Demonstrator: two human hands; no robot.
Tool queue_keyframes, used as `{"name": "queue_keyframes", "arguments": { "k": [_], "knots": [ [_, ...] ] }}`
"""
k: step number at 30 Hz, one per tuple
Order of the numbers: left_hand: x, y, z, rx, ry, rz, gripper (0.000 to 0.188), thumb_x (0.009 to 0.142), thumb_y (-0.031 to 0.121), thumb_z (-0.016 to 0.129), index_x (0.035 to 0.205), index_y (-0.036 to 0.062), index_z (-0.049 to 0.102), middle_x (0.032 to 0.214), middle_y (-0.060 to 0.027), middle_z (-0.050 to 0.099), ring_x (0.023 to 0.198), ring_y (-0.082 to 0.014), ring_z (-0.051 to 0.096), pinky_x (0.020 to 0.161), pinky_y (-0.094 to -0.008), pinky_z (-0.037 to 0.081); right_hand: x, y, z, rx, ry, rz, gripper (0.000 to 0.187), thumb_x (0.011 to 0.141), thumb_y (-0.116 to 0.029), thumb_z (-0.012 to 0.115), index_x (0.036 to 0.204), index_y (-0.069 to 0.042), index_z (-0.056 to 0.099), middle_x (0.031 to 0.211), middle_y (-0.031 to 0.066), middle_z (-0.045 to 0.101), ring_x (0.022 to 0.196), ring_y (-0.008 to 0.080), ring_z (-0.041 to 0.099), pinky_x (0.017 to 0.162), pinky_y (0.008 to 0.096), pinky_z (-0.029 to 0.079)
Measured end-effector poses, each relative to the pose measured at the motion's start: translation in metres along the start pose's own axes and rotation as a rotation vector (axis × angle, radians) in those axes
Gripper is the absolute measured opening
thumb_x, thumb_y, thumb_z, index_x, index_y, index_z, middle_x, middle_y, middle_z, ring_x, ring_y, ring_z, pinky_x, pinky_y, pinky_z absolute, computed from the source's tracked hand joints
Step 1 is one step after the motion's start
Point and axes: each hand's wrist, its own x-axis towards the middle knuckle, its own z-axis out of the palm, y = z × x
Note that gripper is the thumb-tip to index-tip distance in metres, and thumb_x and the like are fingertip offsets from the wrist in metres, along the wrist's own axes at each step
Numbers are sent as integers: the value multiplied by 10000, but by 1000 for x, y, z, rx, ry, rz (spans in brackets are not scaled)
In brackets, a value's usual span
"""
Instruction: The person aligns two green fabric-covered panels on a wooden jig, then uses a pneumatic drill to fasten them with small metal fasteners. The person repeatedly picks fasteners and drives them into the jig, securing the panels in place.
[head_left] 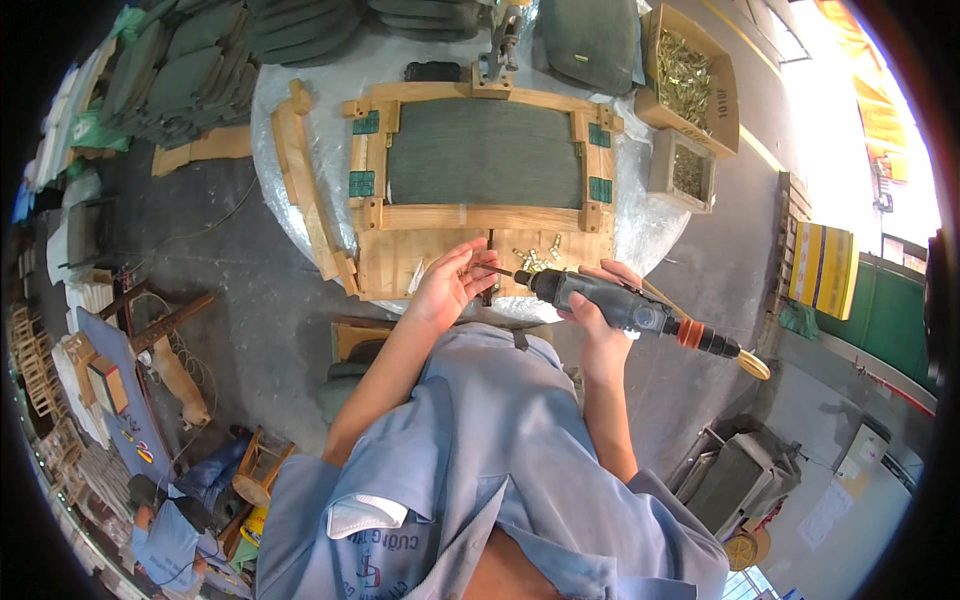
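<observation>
My right hand [600, 320] is wrapped round the body of a dark power screwdriver [630, 304], its bit pointing left and an air hose running from its rear. At the tip of the thin bit [492, 268], the curled fingers of my left hand [450, 288] come together, palm up; anything small between them cannot be made out. Just ahead of both hands, small brass-coloured metal pieces [538, 258] lie loose on a wooden board [385, 260]. Beyond them, a wooden frame jig [470, 217] with green corner pads surrounds a dark grey-green panel [485, 152].
A metal clamp [497, 62] stands at the jig's far edge. At right are a cardboard box [725, 110] of metal parts and a smaller box [705, 190]. Stacked dark panels [185, 75] fill the far left. A person [170, 540] sits at the lower left.
</observation>
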Motion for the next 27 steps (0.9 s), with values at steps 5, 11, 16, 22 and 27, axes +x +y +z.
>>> {"name": "queue_keyframes", "arguments": {
  "k": [5,11,16,22,27],
  "knots": [
    [-12,17,-17,5,-26,-43,430,1134,276,491,1467,12,557,1332,-152,689,1211,-268,689,1051,-411,572,-14,5,18,21,12,-37,676,824,-75,796,1423,-19,487,1236,151,670,1039,243,718,716,359,675],
    [-11,37,-22,15,-138,-35,461,1142,332,468,1477,28,556,1348,-144,690,1233,-267,683,1059,-400,561,-28,13,33,27,-4,-2,673,817,-23,820,1410,-32,502,1234,163,644,1075,265,704,781,389,681],
    [-13,39,-34,-13,-87,-65,455,1126,324,511,1466,27,565,1331,-147,700,1221,-262,691,1050,-394,563,-39,15,39,52,29,-24,683,824,-38,823,1422,-30,494,1256,166,635,1085,270,703,784,381,682],
    [-19,34,-54,-8,-44,-159,356,1100,288,596,1347,38,652,1182,-113,749,1036,-221,753,897,-351,631,-43,16,43,56,70,-79,676,854,-84,785,1450,-26,471,1260,154,664,1073,253,719,729,362,681],
    [-29,32,-58,-64,14,-149,268,1073,223,663,1225,7,708,1007,-62,768,887,-159,766,784,-309,671,-44,19,41,43,36,-103,666,891,-88,756,1478,-35,446,1275,153,678,1080,242,727,720,350,686]
  ]
}}
